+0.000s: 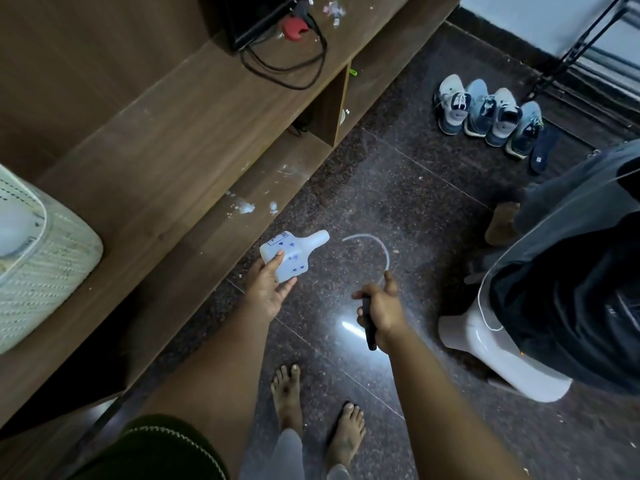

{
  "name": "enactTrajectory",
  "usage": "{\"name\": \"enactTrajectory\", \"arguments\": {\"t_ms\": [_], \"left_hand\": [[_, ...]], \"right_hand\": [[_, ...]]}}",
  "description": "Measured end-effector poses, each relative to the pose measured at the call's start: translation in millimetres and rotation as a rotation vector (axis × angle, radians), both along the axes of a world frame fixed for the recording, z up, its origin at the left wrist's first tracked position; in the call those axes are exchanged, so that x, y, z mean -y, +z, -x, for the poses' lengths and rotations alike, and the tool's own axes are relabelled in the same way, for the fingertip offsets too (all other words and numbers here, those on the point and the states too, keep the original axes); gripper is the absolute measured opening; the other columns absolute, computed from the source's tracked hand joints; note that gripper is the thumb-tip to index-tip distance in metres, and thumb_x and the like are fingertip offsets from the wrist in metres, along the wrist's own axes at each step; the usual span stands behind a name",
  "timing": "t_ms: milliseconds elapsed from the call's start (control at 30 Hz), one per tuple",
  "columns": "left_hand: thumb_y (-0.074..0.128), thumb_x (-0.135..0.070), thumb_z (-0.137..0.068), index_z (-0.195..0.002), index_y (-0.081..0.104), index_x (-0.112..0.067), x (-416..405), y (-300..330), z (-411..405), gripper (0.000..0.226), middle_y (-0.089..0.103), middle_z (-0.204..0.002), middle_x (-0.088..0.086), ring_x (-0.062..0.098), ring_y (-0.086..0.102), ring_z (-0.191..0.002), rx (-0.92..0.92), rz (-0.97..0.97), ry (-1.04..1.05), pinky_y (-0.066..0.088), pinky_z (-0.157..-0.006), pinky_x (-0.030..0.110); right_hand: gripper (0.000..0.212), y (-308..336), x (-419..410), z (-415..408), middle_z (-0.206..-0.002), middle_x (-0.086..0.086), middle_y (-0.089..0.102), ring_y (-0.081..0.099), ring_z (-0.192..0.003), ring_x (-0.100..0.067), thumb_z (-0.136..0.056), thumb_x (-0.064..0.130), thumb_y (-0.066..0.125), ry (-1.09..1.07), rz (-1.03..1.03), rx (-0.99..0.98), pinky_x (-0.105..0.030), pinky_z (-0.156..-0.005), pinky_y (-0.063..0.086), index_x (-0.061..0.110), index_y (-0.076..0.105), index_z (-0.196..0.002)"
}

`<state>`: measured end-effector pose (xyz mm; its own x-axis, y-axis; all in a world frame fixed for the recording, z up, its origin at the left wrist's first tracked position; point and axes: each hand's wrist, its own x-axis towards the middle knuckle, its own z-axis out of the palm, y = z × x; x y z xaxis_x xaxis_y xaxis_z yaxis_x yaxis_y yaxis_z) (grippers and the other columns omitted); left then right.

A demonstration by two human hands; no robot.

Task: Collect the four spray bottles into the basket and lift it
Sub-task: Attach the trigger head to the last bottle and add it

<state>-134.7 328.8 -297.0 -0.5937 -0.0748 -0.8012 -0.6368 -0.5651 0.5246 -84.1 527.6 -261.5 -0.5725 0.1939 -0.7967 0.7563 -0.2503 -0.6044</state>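
Note:
My left hand [268, 289] grips a small white spray bottle body [291, 252] with blue drop marks, its open neck pointing right, no head on it. My right hand [381, 311] is shut on the black spray head [369, 323], and its clear dip tube [377, 247] curves up and left above the floor, apart from the bottle. The white woven basket [41, 258] stands on the wooden shelf at the far left, with something pale inside it. No other spray bottles are in sight.
A long wooden shelf unit [194, 140] runs along the left, carrying a black box with cables [287, 57] and white scraps. Shoes [491, 112] line the dark floor at the back right. A white stool draped with dark clothes [554, 289] stands to the right. My bare feet [318, 417] are below.

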Motion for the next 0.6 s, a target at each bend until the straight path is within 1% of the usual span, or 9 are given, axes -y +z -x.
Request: {"name": "enactTrajectory", "arguments": {"t_ms": [133, 200, 300, 367, 600], "left_hand": [[0.066, -0.022, -0.088, -0.125, 0.055, -0.020, 1.8, -4.2, -1.9, 0.039, 0.061, -0.125, 0.007, 0.025, 0.058, -0.116, 0.012, 0.034, -0.015, 0.049, -0.086, 0.039], [0.066, -0.021, -0.087, -0.130, 0.052, -0.019, 1.7, -6.6, -1.7, 0.046, 0.060, -0.129, 0.009, 0.025, 0.057, -0.117, 0.021, 0.037, -0.010, 0.049, -0.088, 0.040], [0.067, -0.021, -0.087, -0.132, 0.050, -0.018, 1.6, -10.2, -0.7, 0.048, 0.059, -0.130, 0.010, 0.026, 0.057, -0.118, 0.027, 0.040, -0.011, 0.049, -0.088, 0.040], [0.068, -0.022, -0.086, -0.131, 0.052, -0.018, 1.3, -12.1, 0.1, 0.048, 0.060, -0.130, 0.010, 0.026, 0.058, -0.118, 0.024, 0.037, -0.013, 0.050, -0.088, 0.041], [0.069, -0.022, -0.085, -0.128, 0.054, -0.018, 2.4, -17.1, 4.5, 0.045, 0.061, -0.129, 0.010, 0.025, 0.059, -0.116, 0.024, 0.052, -0.036, 0.051, -0.086, 0.040]], "right_hand": [[0.067, -2.1, -0.5, -8.9, -0.071, -0.008, 0.063, 0.040, -0.039, -0.014, -0.094, 0.009, 0.041, -0.027, 0.070, -0.007, -0.024, -0.040, 0.035, 0.039, 0.012, -0.147], [0.067, -2.3, -0.7, -7.4, -0.072, -0.009, 0.062, 0.040, -0.040, -0.014, -0.094, 0.008, 0.041, -0.014, 0.085, -0.008, -0.024, -0.040, 0.035, 0.037, 0.014, -0.147], [0.064, -1.8, 1.2, -3.9, -0.074, -0.009, 0.061, 0.040, -0.039, -0.014, -0.093, 0.008, 0.040, 0.016, 0.105, 0.004, -0.023, -0.039, 0.036, 0.036, 0.018, -0.146], [0.062, -2.1, 1.9, -1.2, -0.071, -0.009, 0.061, 0.040, -0.038, -0.013, -0.093, 0.008, 0.040, 0.029, 0.122, 0.015, -0.022, -0.038, 0.036, 0.035, 0.023, -0.145], [0.051, -0.7, -7.5, 11.3, -0.068, -0.009, 0.061, 0.040, -0.039, -0.015, -0.093, 0.011, 0.042, 0.185, 0.140, 0.098, -0.021, -0.039, 0.034, 0.024, 0.032, -0.142]]}}
